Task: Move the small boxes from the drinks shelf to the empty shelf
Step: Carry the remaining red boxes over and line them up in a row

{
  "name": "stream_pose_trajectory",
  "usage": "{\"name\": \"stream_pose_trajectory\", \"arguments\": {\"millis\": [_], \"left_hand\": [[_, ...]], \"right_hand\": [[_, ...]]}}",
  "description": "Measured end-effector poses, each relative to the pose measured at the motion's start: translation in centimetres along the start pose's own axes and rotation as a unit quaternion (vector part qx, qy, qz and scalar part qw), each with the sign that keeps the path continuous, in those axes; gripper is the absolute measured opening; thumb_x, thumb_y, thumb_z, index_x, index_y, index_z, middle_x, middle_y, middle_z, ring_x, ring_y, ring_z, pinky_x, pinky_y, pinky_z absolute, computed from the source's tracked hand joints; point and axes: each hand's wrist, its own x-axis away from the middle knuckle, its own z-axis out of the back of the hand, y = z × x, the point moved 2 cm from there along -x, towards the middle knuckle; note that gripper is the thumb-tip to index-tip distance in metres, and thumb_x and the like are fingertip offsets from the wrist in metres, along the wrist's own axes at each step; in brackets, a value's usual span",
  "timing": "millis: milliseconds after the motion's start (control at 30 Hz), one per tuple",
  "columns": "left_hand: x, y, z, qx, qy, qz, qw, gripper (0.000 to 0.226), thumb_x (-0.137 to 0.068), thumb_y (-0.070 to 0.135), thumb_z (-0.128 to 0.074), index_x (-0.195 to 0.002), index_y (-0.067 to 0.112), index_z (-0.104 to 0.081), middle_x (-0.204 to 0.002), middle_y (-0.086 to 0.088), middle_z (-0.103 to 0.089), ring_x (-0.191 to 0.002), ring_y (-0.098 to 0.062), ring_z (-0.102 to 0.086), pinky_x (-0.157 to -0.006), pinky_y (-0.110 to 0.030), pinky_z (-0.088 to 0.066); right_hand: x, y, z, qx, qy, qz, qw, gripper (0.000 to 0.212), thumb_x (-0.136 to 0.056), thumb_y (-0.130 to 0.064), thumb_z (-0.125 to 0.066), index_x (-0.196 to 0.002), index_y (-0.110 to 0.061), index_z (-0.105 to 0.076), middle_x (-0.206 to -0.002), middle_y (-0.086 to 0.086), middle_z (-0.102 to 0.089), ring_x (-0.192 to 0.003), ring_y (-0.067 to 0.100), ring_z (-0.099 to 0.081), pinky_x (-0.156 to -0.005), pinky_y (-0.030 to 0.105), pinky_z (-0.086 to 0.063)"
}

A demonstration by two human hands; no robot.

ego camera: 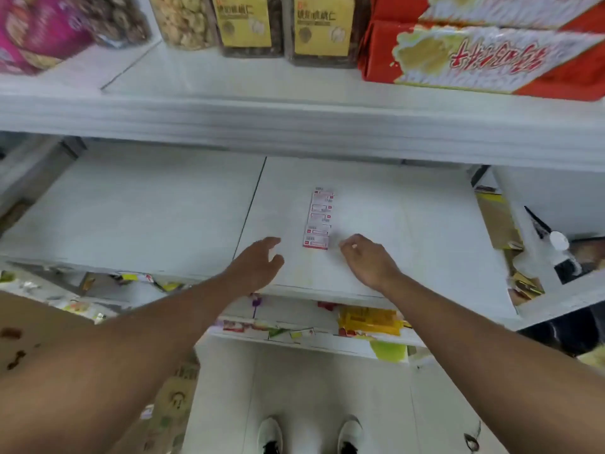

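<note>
From the head camera, both my arms reach forward over the front edge of the empty white shelf board point(163, 208) in the middle of the frame. A row of small white boxes with red printing point(319, 219) lies flat on that board, just right of the seam between its two panels. The boxes sit end to end, so the row's long axis runs from the front edge of the shelf toward the back, nearly upright in the frame and leaning slightly right at the far end; how many there are is too blurred to count.

My left hand point(255, 268) is below and left of the row's near end, apart from it, fingers loosely spread and holding nothing. My right hand point(368, 262) is just right of the near end, fingers point(347, 245) curled lightly inward; I cannot tell whether they touch the nearest box.

At the top of the frame, the upper shelf carries clear jars with yellow labels point(248, 22) and red cartons point(491, 57).
</note>
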Motion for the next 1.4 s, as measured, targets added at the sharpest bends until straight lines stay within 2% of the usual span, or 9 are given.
{"name": "stream_pose_trajectory", "arguments": {"millis": [100, 200, 367, 633, 833, 1067, 1133, 1233, 1400], "left_hand": [[3.1, 1.7, 1.0, -0.05, 0.014, 0.02, 0.998, 0.058, -0.111, 0.042, -0.05, -0.166, 0.028, -0.037, -0.17, 0.0, -0.041, -0.152, -0.021, -0.043, -0.124, -0.034, -0.034], [6.1, 2.6, 1.5, -0.105, 0.034, 0.039, 0.993, 0.059, -0.109, 0.049, -0.048, -0.164, 0.032, -0.038, -0.167, -0.001, -0.043, -0.148, -0.024, -0.046, -0.118, -0.044, -0.044], [11.8, 3.0, 1.0, -0.196, 0.044, 0.06, 0.978, 0.066, -0.106, 0.056, -0.047, -0.166, 0.031, -0.036, -0.165, -0.002, -0.045, -0.145, -0.027, -0.048, -0.114, -0.042, -0.045], [21.9, 2.6, 0.1, -0.248, 0.15, 0.025, 0.957, 0.057, -0.101, 0.055, -0.053, -0.15, 0.028, -0.057, -0.143, 0.0, -0.063, -0.128, -0.027, -0.06, -0.1, -0.043, -0.054], [31.8, 0.1, -1.9, -0.251, 0.162, 0.036, 0.954, 0.059, -0.099, 0.056, -0.052, -0.15, 0.025, -0.054, -0.146, -0.004, -0.059, -0.131, -0.029, -0.058, -0.099, -0.045, -0.052], [43.3, -5.0, -5.3, -0.216, 0.154, 0.125, 0.956, 0.078, -0.088, 0.072, -0.049, -0.154, 0.03, -0.05, -0.148, 0.0, -0.057, -0.131, -0.028, -0.058, -0.101, -0.048, -0.056], [46.5, -6.6, -6.3, -0.203, 0.145, 0.16, 0.955, 0.083, -0.083, 0.077, -0.047, -0.153, 0.032, -0.049, -0.15, 0.001, -0.055, -0.133, -0.028, -0.056, -0.103, -0.047, -0.052], [50.2, -9.1, -7.3, -0.202, 0.146, 0.215, 0.944, 0.082, -0.079, 0.078, -0.051, -0.15, 0.036, -0.052, -0.147, 0.001, -0.057, -0.133, -0.028, -0.055, -0.106, -0.048, -0.049], [55.6, -9.8, -8.4, -0.186, 0.162, 0.282, 0.927, 0.078, -0.086, 0.072, -0.054, -0.152, 0.032, -0.047, -0.148, -0.003, -0.055, -0.136, -0.031, -0.052, -0.111, -0.048, -0.047]], "right_hand": [[1.1, -0.9, 0.7, 0.095, -0.02, 0.054, 0.994, 0.04, -0.107, -0.051, -0.043, -0.133, -0.026, -0.061, -0.128, 0.005, -0.07, -0.11, 0.026, -0.066, -0.093, 0.039, -0.055], [2.3, -1.9, 0.2, 0.207, -0.04, 0.11, 0.971, 0.05, -0.107, -0.054, -0.042, -0.143, -0.022, -0.054, -0.136, 0.005, -0.065, -0.118, 0.028, -0.063, -0.092, 0.041, -0.054], [6.8, -2.2, -1.2, 0.319, -0.045, 0.175, 0.93, 0.059, -0.104, -0.058, -0.042, -0.149, -0.02, -0.048, -0.136, 0.007, -0.061, -0.118, 0.031, -0.061, -0.09, 0.044, -0.055], [15.5, -3.5, -2.0, 0.354, -0.006, 0.213, 0.911, 0.064, -0.098, -0.06, -0.053, -0.148, -0.02, -0.047, -0.137, 0.007, -0.055, -0.123, 0.03, -0.055, -0.093, 0.047, -0.054], [24.4, -5.0, -5.8, 0.369, -0.026, 0.226, 0.901, 0.069, -0.096, -0.059, -0.056, -0.154, -0.024, -0.043, -0.136, 0.007, -0.053, -0.124, 0.032, -0.053, -0.088, 0.045, -0.052], [33.6, -6.0, -12.6, 0.38, -0.076, 0.27, 0.881, 0.075, -0.092, -0.063, -0.058, -0.156, -0.028, -0.041, -0.15, 0.006, -0.048, -0.131, 0.032, -0.053, -0.095, 0.047, -0.054], [35.4, -6.4, -14.3, 0.384, -0.096, 0.282, 0.874, 0.071, -0.09, -0.064, -0.057, -0.151, -0.029, -0.047, -0.143, 0.005, -0.053, -0.128, 0.031, -0.055, -0.094, 0.045, -0.052], [37.5, -7.3, -16.4, 0.395, -0.111, 0.314, 0.856, 0.068, -0.087, -0.068, -0.056, -0.144, -0.031, -0.052, -0.134, 0.002, -0.056, -0.125, 0.028, -0.056, -0.097, 0.045, -0.052], [40.1, -8.8, -18.5, 0.391, -0.148, 0.371, 0.83, 0.076, -0.086, -0.066, -0.06, -0.152, -0.031, -0.044, -0.141, 0.002, -0.052, -0.13, 0.029, -0.054, -0.102, 0.047, -0.052]]}}
